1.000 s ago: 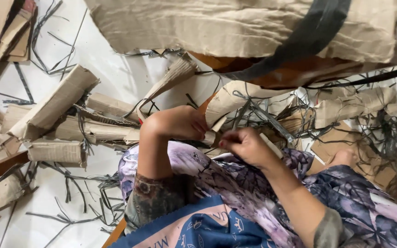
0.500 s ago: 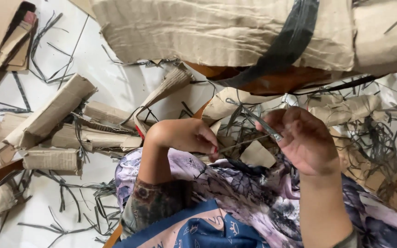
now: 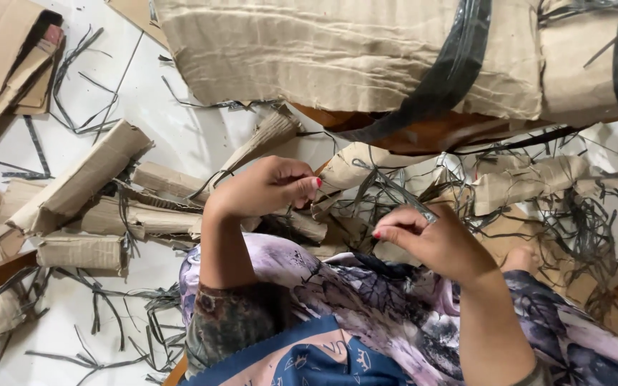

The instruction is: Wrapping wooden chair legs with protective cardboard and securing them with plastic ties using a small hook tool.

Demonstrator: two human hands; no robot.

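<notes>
Pinching a thin dark strip [image 3: 402, 194] between them, the left hand [image 3: 270, 187] and right hand [image 3: 434, 239] are both closing fingertips on it.

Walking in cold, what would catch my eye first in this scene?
Probably the two hands at the centre: the left hand and right hand each pinch a thin dark strip above a lap in purple patterned cloth. Next, the big creased cardboard sheet across the top. Then the white floor at left, littered with rolled cardboard scraps and dark strip offcuts.
</notes>
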